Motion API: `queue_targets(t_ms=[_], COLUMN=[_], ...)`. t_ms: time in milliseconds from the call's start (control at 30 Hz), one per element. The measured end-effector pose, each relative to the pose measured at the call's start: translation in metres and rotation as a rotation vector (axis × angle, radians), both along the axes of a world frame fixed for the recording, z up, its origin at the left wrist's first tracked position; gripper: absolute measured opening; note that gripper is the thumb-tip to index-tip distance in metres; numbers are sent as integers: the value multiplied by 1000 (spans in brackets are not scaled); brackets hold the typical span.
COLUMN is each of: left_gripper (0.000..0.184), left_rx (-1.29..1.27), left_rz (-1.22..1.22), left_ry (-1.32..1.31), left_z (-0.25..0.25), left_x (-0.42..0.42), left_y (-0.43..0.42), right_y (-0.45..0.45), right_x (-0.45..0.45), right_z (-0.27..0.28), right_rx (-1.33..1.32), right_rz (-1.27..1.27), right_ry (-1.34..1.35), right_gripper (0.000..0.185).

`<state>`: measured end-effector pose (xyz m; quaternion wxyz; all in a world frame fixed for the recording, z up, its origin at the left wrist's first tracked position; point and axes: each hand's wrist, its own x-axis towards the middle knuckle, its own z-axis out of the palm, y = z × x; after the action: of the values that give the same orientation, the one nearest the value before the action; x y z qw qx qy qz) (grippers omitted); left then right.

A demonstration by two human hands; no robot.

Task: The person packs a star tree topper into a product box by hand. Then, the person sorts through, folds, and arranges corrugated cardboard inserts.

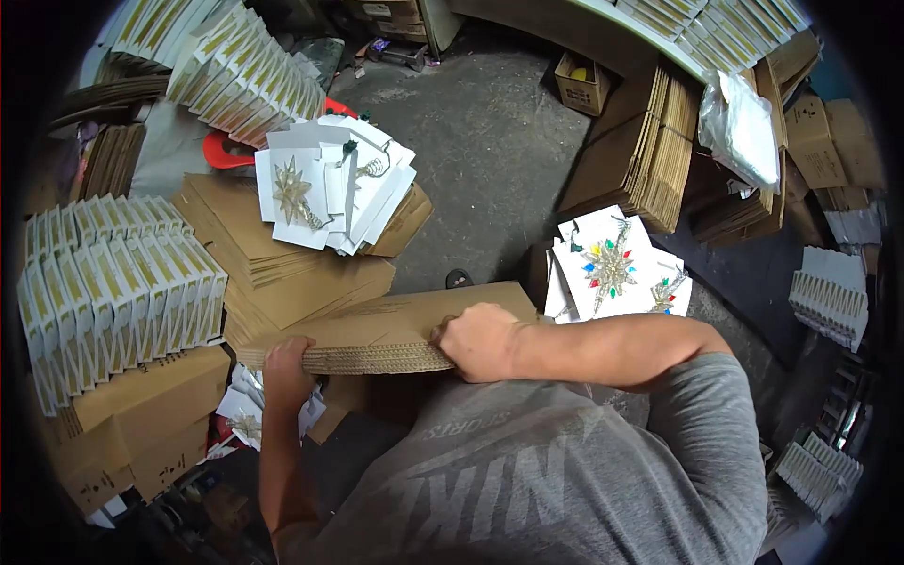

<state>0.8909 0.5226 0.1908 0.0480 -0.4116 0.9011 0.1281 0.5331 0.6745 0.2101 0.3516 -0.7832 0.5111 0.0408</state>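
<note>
A thick stack of flattened cardboard boxes (395, 322) lies across in front of my chest, its layered edges toward me. My left hand (287, 365) grips the stack at its left end, fingers over the top. My right hand (480, 341) is closed around the near edge, right of the middle. More flattened cardboard sheets (311, 294) lie beyond the stack to the left. Past them, white cards with star ornaments (344, 188) sit in a heap. To the right of the stack are white cards with a multicoloured star ornament (610, 268).
Rows of white packages (122, 282) stand on a cardboard box (151, 424) at left, with more rows (250, 75) behind. Tied bundles of flat cardboard (636, 141) lean at right, near a small open box (584, 85). A red plastic piece (226, 151) shows at upper left.
</note>
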Motion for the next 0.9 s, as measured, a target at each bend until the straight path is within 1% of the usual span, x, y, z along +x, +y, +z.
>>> queue_targets(t_ms=[100, 233, 267, 333, 400, 467, 500, 567, 633, 667, 733, 767, 833, 900], left_gripper=[25, 31, 34, 36, 36, 38, 40, 43, 52, 52, 55, 53, 51, 51], left_rx=[22, 50, 54, 53, 33, -2, -34, -103, -149, -159, -139, -136, -138, -75], left_rz=[-12, 5, 32, 38, 103, 84, 83, 88, -71, -73, -17, -6, 7, 35], left_ry=[40, -5, -38, -70, -54, -9, 29, 102, 219, 229, 243, 262, 284, 349], left_z=[42, 98, 112, 140, 163, 171, 175, 182, 164, 153, 128, 112, 79, 48], left_x=[-8, -20, -20, -19, -24, -30, -33, -35, -31, -36, -54, -64, -88, -117], left_y=[-8, -24, -24, -23, -21, -17, -14, -9, -9, -6, 5, 8, 5, -3], right_y=[-17, -36, -42, -62, -78, -91, -99, -114, -121, -123, -127, -129, -136, -140], right_x=[-14, -29, -32, -32, -39, -57, -65, -80, -95, -102, -114, -123, -143, -166], right_z=[26, 78, 93, 123, 147, 162, 168, 181, 175, 172, 164, 153, 120, 85], right_rx=[5, -174, -172, -149, -130, -338, -350, -465, -545, -553, -437, -440, -484, -523], right_rz=[50, 21, 10, 95, 173, 168, 165, 205, 193, 194, 142, 150, 125, 94], right_ry=[22, 1, 3, 52, 108, 40, 53, 88, 114, 126, 252, 260, 326, 380], right_gripper=[30, 24, 24, 21, 19, 20, 20, 20, 17, 17, 14, 14, 13, 12])
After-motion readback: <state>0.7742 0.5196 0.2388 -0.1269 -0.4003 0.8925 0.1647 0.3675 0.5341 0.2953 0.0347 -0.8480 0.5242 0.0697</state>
